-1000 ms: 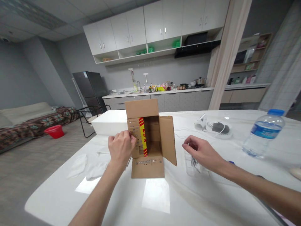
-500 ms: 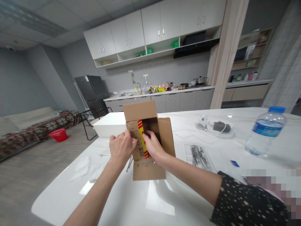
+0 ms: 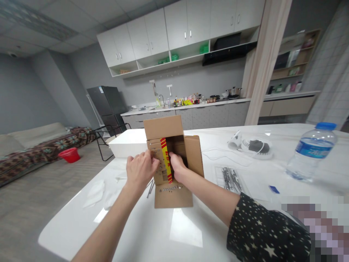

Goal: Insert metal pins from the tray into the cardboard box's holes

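The cardboard box (image 3: 172, 160) stands open-topped on the white table (image 3: 152, 236), directly ahead. Its left flap (bearing red-yellow tape) is pinched by the left hand (image 3: 140, 170); the right hand (image 3: 176, 165) is inserted inside, its grasp not discernible. Both hands are equally near.

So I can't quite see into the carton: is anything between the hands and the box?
Nothing visible. The left hand already pinches the taped left flap of the cardboard box, and the right hand reaches into its open mouth. The nails lie off to the right on the table.
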Motion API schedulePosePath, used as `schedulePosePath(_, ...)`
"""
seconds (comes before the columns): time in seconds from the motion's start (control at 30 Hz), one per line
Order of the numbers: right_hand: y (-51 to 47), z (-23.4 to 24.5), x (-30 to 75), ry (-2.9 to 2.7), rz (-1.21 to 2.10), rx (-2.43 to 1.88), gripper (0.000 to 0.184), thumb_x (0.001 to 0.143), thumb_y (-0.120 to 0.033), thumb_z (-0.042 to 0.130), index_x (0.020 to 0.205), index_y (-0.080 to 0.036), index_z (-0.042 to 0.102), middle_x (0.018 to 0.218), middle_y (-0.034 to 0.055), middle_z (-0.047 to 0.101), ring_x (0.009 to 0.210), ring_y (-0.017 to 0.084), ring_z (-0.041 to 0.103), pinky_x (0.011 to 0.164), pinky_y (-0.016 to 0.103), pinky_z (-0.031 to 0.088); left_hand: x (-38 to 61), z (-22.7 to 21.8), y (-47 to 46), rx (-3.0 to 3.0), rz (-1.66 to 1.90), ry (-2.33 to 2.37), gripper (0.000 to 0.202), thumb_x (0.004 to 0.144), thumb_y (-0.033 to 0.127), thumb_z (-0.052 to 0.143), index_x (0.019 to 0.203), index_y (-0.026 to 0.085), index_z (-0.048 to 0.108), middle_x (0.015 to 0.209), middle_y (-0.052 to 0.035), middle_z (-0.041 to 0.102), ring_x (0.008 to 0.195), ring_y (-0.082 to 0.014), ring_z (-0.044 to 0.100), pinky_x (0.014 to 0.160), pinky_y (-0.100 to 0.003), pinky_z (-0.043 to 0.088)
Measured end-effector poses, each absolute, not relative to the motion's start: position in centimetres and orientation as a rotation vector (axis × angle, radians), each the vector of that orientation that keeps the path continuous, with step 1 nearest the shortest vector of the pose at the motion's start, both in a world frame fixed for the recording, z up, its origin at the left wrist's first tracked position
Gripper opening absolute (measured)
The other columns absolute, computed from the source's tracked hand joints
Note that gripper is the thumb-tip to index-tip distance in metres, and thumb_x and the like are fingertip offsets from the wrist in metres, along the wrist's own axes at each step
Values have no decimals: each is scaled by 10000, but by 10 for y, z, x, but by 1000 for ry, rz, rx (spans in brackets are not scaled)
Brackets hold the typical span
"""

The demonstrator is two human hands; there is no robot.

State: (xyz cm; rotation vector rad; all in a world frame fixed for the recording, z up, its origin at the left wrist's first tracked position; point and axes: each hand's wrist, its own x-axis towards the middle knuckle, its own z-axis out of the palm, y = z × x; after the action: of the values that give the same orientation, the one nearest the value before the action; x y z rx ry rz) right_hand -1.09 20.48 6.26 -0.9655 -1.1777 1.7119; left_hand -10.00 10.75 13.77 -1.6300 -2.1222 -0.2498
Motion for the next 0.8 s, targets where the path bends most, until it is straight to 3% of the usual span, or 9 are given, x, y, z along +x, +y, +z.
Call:
schedulePosePath(0.13,209,65,-11,-950,1829,-1101,170,891,-298,573,1017,-196,624,718,10,662,687,187,636,656,305,537,-107,131,106,-1654,-384,-2070,268,937,355,398,965,189,607,935,-100,728,861,-265,685,806,-386,400)
schedulePosePath(0.3,211,62,-11,-935,2037,-1081,154,931,-201,495,926,-168,645,652,17,650,579,168,618,602,305,551,-118,104,98,-1822,-620,-1639,287,935,384,518,1131,195,609,1175,-142,654,1057,-267,636,854,-371,445)
schedulePosePath(0.4,213,60,-11,-917,2204,-1032,237,971,-212,443,876,-164,655,649,32,673,563,171,634,593,313,563,-120,82,96,-1908,-636,-1478,349,897,347,612,1215,205,591,1208,-142,635,1110,-269,616,884,-369,471)
schedulePosePath(0.57,217,58,-12,-910,2352,-950,213,973,-263,490,888,-169,661,713,49,730,614,203,685,619,355,583,-120,54,102,-1858,-655,-1559,533,840,307,694,1339,224,529,1245,-142,621,1100,-279,615,894,-393,495)
schedulePosePath(0.8,214,52,-11,-885,2359,-826,220,973,-260,479,913,-161,666,713,65,739,608,210,688,596,351,586,-113,53,105,-1822,-672,-1681,563,822,285,721,1345,252,516,1311,-131,604,1190,-284,592,927,-387,482)
